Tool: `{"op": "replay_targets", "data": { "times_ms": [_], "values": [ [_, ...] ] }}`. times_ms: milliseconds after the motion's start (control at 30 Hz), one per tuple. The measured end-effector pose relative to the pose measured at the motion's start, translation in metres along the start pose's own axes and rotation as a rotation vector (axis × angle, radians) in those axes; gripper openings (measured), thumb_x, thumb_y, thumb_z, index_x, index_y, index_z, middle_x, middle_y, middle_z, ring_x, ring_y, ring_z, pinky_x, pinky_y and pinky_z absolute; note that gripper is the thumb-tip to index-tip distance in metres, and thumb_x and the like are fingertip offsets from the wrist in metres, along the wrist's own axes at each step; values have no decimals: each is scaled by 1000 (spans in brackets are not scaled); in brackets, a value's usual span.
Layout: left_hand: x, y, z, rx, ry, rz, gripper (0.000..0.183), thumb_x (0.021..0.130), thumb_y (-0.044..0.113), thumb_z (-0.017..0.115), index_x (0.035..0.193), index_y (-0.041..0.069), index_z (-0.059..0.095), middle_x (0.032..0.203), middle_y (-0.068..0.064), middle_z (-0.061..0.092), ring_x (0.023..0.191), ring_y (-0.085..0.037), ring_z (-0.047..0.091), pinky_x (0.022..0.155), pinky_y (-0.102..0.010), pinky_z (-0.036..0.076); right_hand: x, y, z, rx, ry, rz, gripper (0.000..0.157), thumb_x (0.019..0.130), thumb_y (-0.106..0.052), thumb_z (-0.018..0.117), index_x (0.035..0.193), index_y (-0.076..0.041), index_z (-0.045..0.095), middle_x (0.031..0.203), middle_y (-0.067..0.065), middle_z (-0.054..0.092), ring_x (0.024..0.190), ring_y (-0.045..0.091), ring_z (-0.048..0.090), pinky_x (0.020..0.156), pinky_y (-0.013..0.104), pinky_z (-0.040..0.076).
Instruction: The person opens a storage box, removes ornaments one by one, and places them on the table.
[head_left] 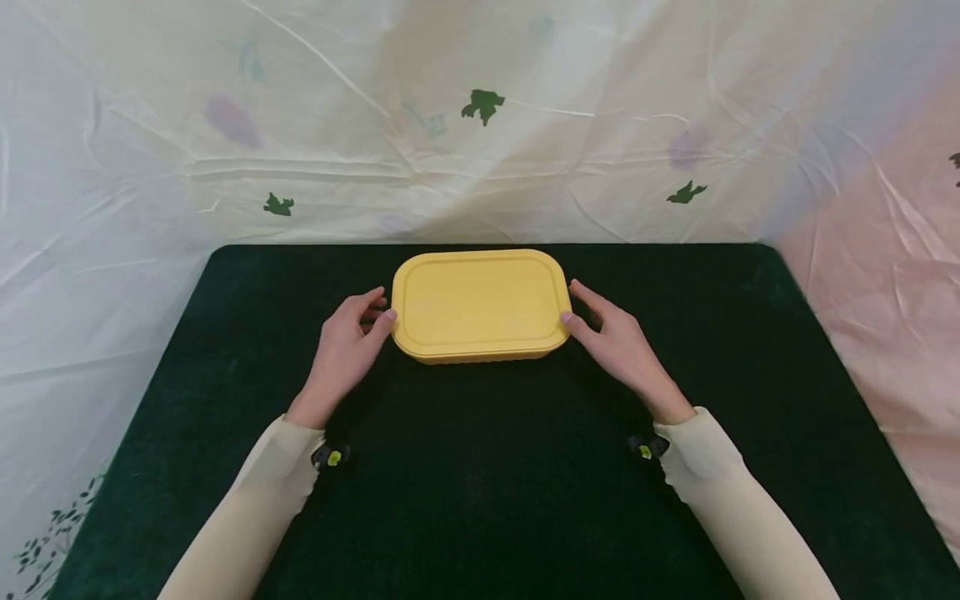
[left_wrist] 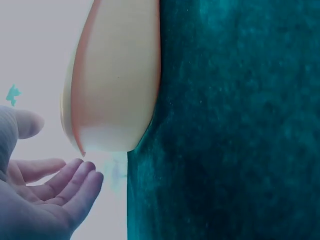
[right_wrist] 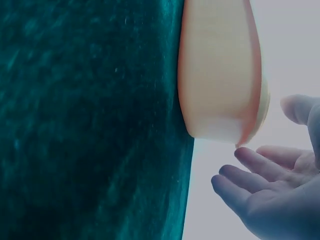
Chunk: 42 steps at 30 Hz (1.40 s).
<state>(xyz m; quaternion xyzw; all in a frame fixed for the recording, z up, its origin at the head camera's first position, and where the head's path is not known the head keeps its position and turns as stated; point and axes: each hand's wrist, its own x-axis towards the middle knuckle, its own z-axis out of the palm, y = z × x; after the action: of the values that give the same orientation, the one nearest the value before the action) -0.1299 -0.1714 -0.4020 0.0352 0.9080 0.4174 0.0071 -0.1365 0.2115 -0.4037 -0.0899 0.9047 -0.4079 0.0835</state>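
A yellow rectangular box with rounded corners (head_left: 482, 302) stands near the far edge of the table, its flat lid (head_left: 480, 287) on top. At its left end is my left hand (head_left: 347, 343), thumb and fingers loosely bent and spread. In the left wrist view that thumb (left_wrist: 30, 124) stays apart from the box wall (left_wrist: 120, 80). My right hand (head_left: 621, 348) mirrors it at the right end, with its fingers (right_wrist: 250, 180) just off the lid's corner in the right wrist view. Whether any fingertip touches the lid, I cannot tell. Neither hand grips anything.
Dark green cloth (head_left: 480, 483) covers the table, which has rounded far corners. A pale hanging cloth with green leaf shapes (head_left: 482, 107) rises behind the far edge and along both sides. Small dark wrist cameras (head_left: 330, 455) sit under both light sleeves (head_left: 731, 492).
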Motion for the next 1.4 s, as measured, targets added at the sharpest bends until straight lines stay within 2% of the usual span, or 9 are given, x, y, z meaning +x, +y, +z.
{"op": "replay_targets", "data": {
  "times_ms": [267,400,600,1067,1400],
  "values": [
    [3,-1,7,-2,7,-44,50,104,28,59,148,4,55,121,-13,60,105,-27,58,88,-42,52,3,0,6,2,40,1,67,106,-47,55,160,-10,40,157,15,47,141,33,48,111,57,44],
    [2,-2,9,-4,13,-39,50,104,27,60,148,4,56,116,-12,61,101,-27,58,84,-39,50,2,-1,7,6,47,7,65,106,-44,57,159,-9,42,146,16,54,126,31,56,104,54,49],
    [1,-2,9,1,0,-42,51,105,28,60,150,5,55,112,-12,60,97,-27,57,79,-38,48,3,-2,8,0,63,14,63,106,-39,59,157,-7,44,129,15,57,110,30,57,94,47,52],
    [0,4,5,15,-17,-57,50,104,27,63,149,7,56,105,-12,60,85,-26,56,70,-37,47,2,-11,6,90,59,70,60,104,-33,61,156,-8,46,135,16,54,115,31,58,97,49,53],
    [-1,8,5,23,16,-77,51,104,26,63,150,7,55,104,-12,58,86,-26,54,72,-37,47,2,-14,7,144,86,73,59,103,-31,63,155,-7,49,138,15,53,117,30,58,99,49,53]
  ]
}}
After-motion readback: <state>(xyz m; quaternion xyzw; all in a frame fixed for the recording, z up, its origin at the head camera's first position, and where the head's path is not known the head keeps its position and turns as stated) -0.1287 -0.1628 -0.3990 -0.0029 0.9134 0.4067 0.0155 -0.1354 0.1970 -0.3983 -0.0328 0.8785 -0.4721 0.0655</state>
